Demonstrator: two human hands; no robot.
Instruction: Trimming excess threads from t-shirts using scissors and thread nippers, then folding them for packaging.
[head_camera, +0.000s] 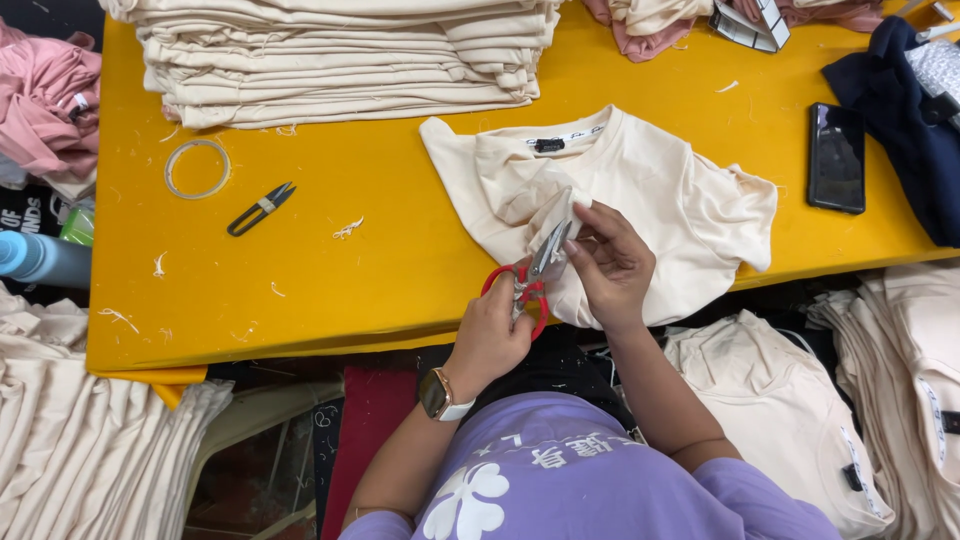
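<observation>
A cream T-shirt (650, 190) lies crumpled on the yellow table (400, 260), hanging over its near edge. My left hand (495, 335), with a watch on the wrist, grips red-handled scissors (530, 280) whose blades point up at a raised fold of the shirt. My right hand (610, 265) pinches that fold of cream fabric right beside the blades.
A tall stack of folded cream shirts (340, 60) sits at the back left. A tape ring (197, 168) and small black snips (260, 208) lie left of centre. A black phone (836, 157) rests at the right by dark cloth (900, 120). More cream garments (800, 420) pile below the table.
</observation>
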